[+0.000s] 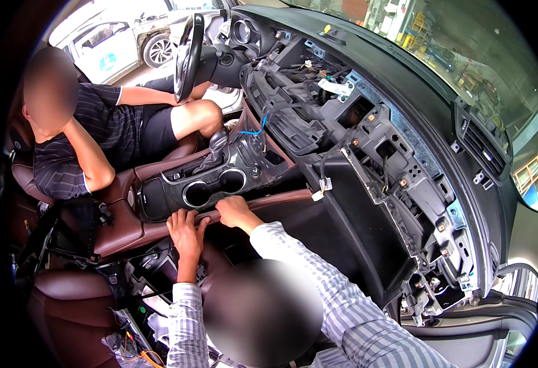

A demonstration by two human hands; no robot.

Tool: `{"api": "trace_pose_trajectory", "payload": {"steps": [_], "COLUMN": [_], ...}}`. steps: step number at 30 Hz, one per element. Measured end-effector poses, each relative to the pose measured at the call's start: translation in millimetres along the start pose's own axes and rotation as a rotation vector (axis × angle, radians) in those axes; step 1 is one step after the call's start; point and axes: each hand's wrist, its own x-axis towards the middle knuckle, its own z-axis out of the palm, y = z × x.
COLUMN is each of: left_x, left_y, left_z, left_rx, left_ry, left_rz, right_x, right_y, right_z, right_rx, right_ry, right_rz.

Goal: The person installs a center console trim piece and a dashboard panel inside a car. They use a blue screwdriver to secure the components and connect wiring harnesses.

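A brown padded side trim (281,199) runs along the near side of the centre console (158,193). My left hand (186,238) is closed over the trim's upper edge, fingers on the console side and thumb lying along it. Just to the right, my right hand (235,211) is curled on the same trim, below the two cup holders (215,189); its fingertips are partly hidden. The black console top carries a gear lever (218,144) and a round knob (255,172). A blurred patch hides what lies between my forearms.
Another person (85,135) sits behind the steering wheel (189,58). The dashboard (367,129) is stripped, with exposed brackets and a hanging connector (322,189). A blue wire (255,130) lies by the console. Loose wiring (131,343) and parts lie at the lower left.
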Motion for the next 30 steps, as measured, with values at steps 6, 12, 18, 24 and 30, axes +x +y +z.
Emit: {"api": "trace_pose_trajectory", "payload": {"steps": [6,12,18,24,30], "left_x": [4.9,-0.4,2.5,0.8,0.9], "left_y": [2.0,-2.9,-4.4,-3.6,-5.0], "left_z": [-0.7,-1.6,3.2,0.3,0.0], "left_rx": [0.020,-0.002,0.026,-0.026,-0.012], "left_ry": [0.007,0.031,0.040,0.015,0.019], "left_rz": [0.006,0.006,0.018,-0.016,-0.002], "right_x": [1.4,0.3,-2.2,-1.8,-2.0], "right_y": [2.1,-5.7,-5.2,-4.9,-5.7], "right_z": [-2.5,-9.7,-17.4,-15.3,-17.9], "right_rx": [-0.014,-0.022,-0.037,-0.046,-0.047], "right_ry": [0.012,-0.092,-0.059,-0.094,-0.084], "right_rz": [0.000,0.003,0.005,0.024,0.008]}}
